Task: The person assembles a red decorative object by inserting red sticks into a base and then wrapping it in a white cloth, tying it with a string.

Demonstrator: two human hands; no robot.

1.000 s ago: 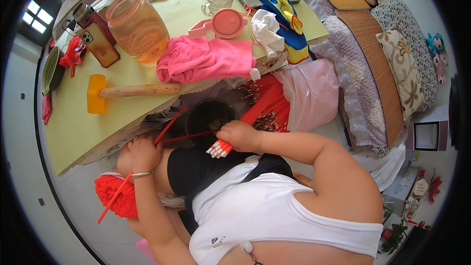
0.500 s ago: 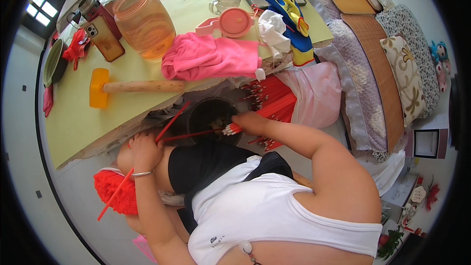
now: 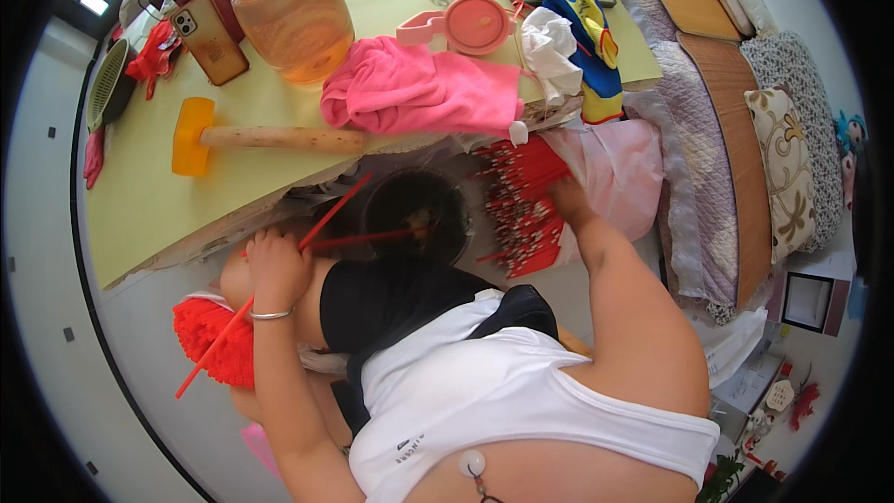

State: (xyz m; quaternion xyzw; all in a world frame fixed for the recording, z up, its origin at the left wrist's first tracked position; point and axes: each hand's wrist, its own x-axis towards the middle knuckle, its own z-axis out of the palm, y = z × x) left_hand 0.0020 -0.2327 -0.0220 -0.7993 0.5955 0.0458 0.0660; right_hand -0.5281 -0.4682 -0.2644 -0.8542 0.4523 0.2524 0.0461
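Observation:
My left hand (image 3: 281,265) rests on my knee, its fingers curled round long thin red sticks (image 3: 337,211). One stick runs slantwise past the hand, its lower end out beyond my wrist. Another points right, over a dark round bucket (image 3: 416,210) under the table edge. My right hand (image 3: 573,197) is at a big bundle of red sticks with pale tips (image 3: 521,210), which lies in a pink plastic bag (image 3: 626,172). Its fingers are blurred and partly hidden against the sticks. A fuzzy red bundle (image 3: 209,340) sits beside my left forearm.
On the yellow-green tabletop are a yellow-headed mallet (image 3: 194,137), a pink cloth (image 3: 419,88), a large clear jar (image 3: 296,19), a phone (image 3: 209,40), a pink lid (image 3: 477,25), crumpled white tissue (image 3: 551,48) and blue-yellow gloves (image 3: 587,37). A quilted seat (image 3: 694,130) stands right.
My right hand has moved right, from above the bucket's edge to the bundle in the pink bag. The small white-tipped bunch at its fingers no longer shows over the bucket. My left hand keeps its hold.

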